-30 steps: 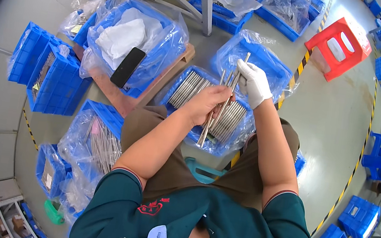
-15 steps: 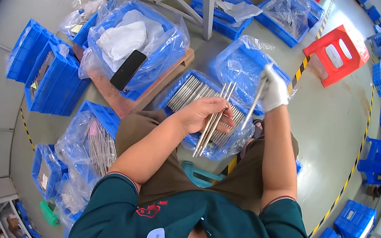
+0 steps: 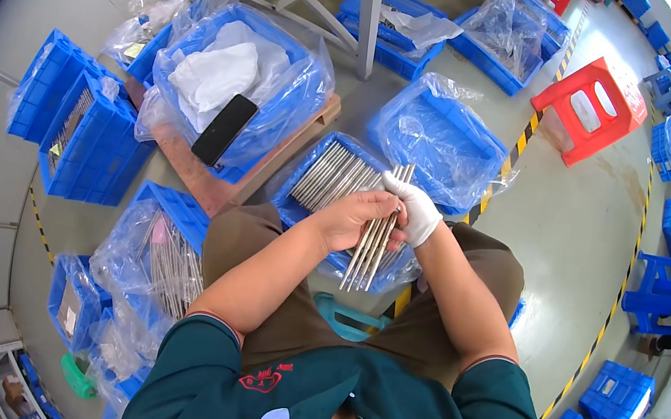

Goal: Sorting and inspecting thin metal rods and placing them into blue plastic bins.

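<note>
Several slim metal rods point(image 3: 367, 257) make a small bundle in front of me, slanting from upper right to lower left. My bare left hand point(image 3: 354, 218) is closed round the bundle's middle. Against its upper part sits my right hand point(image 3: 413, 208) in a white glove, its thumb and fingers closed on the same rods and touching the left hand. Beneath both hands is a blue crate point(image 3: 282, 201) lined with clear plastic, where many similar rods point(image 3: 339, 177) lie side by side. My hands hide part of that row.
Beyond my right hand stands a blue crate point(image 3: 484, 158) with a plastic liner. At the left, a wooden pallet point(image 3: 193, 165) bears a crate with white cloth point(image 3: 215, 72) and a black phone point(image 3: 224, 130). More rods point(image 3: 173, 267) stand by my left knee. A red stool point(image 3: 593, 110) is at far right.
My gloved right hand has come down and left with a single rod, from beside the bundle to the bundle itself. The left hand still holds its rods.
</note>
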`<state>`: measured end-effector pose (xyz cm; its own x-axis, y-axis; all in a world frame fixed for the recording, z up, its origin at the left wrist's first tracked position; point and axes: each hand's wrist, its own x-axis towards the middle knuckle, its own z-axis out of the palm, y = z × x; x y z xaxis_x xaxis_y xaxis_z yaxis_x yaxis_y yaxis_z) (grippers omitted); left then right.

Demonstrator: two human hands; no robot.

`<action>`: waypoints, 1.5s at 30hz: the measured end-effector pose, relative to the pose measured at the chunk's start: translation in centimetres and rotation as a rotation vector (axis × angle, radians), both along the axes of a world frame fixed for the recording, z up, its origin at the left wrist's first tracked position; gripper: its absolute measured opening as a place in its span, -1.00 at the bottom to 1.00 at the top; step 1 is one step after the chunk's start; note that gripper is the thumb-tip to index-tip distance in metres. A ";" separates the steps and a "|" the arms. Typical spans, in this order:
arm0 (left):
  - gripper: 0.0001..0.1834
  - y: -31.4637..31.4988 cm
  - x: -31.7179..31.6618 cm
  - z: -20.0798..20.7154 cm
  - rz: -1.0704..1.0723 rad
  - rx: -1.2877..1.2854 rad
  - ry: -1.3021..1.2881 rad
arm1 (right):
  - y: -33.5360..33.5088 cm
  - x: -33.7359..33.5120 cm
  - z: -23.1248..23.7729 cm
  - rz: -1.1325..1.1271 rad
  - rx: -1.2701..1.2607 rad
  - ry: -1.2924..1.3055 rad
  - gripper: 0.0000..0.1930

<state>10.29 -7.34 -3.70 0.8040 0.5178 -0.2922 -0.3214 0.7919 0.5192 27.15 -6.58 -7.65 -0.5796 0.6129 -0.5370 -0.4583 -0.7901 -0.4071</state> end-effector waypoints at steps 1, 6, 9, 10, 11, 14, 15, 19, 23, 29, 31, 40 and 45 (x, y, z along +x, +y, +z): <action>-0.73 0.1 -0.2 -0.3 -0.010 -0.052 -0.059 | 0.5 0.5 -1.1 -0.010 -0.030 0.048 -0.60; -0.76 0.7 -1.2 -0.2 0.183 0.107 0.498 | 5.5 3.5 -4.0 -0.565 -0.191 -0.046 -0.69; -0.78 1.3 -2.1 1.1 0.294 0.166 0.466 | 10.2 9.3 -7.0 -0.746 -0.182 -0.204 -0.62; -0.77 1.3 -2.1 1.4 0.298 0.169 0.457 | 11.7 12.0 -9.0 -0.848 -0.195 -0.187 -0.61; -0.77 1.3 -2.3 1.4 0.288 0.171 0.439 | 13.1 14.2 -10.2 -0.943 -0.216 -0.191 -0.61; -0.79 1.3 -2.8 2.6 0.212 0.163 0.464 | 16.9 17.9 -13.9 -1.131 -0.111 -0.294 -0.62; -0.80 1.4 -2.9 3.1 0.185 0.125 0.455 | 18.3 18.6 -15.4 -1.163 -0.088 -0.284 -0.62; -0.84 2.8 -3.5 3.0 0.191 0.085 0.478 | 23.7 17.2 -20.7 -1.226 -0.124 -0.283 -0.63; -0.85 4.1 -4.2 2.7 0.203 0.042 0.458 | 28.1 15.3 -26.8 -1.073 -0.161 -0.339 -0.63; -0.76 6.0 -4.9 3.9 0.217 0.019 0.537 | 32.9 9.2 -31.8 -0.761 -0.261 -0.333 -0.66; -0.70 6.6 -4.8 4.0 0.227 -0.034 0.530 | 34.2 8.5 -33.8 -0.652 -0.337 -0.285 -0.73; -0.70 8.1 -5.1 3.2 0.153 -0.031 0.498 | 34.7 5.4 -37.7 -0.083 0.028 -1.384 -0.70; -0.79 7.2 -4.8 2.5 0.271 -0.027 0.620 | 31.7 2.7 -31.5 -0.026 0.097 -1.674 -0.59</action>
